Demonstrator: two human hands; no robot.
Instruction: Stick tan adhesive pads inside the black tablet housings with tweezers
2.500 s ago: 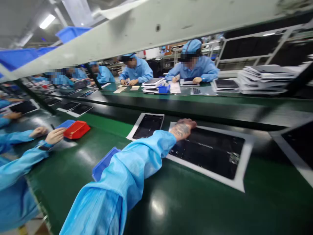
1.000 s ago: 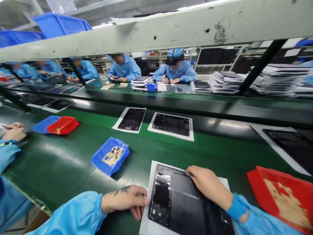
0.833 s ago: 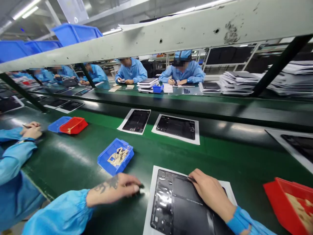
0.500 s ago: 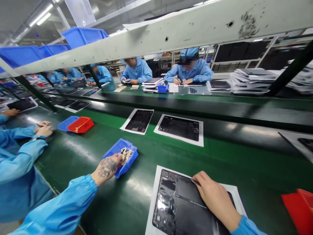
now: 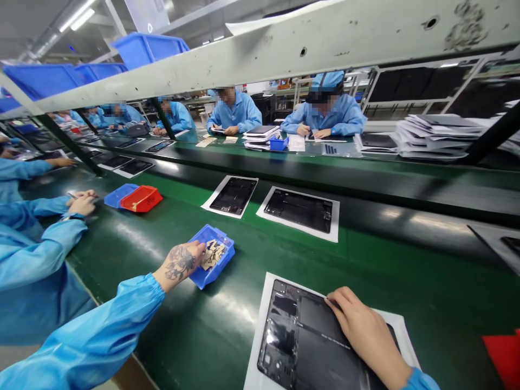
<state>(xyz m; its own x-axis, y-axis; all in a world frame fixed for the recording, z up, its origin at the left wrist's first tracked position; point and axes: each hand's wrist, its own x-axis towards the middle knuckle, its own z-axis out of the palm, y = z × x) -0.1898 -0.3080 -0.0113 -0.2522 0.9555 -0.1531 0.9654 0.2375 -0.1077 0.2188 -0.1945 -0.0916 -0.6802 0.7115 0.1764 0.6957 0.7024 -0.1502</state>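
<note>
Blue bin (image 5: 215,262) with small gold-coloured parts (image 5: 212,253) stands on the green counter (image 5: 357,260), left of the black panel (image 5: 309,341) on its white sheet (image 5: 260,325). Left hand (image 5: 181,262) reaches into the bin; its fingertips are among the parts, but I cannot tell if its grip has one. Right hand (image 5: 365,330) lies flat and open on the panel, pressing it. A co-worker's hands (image 5: 81,203) rest near a red bin (image 5: 141,199).

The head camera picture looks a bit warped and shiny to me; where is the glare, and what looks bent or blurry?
Head view: ceiling lights glare off the green belt and off the dark panel under the right hand; the wide lens bows the overhead beam; the far stacks look soft; the left hand stays sharp.
</note>
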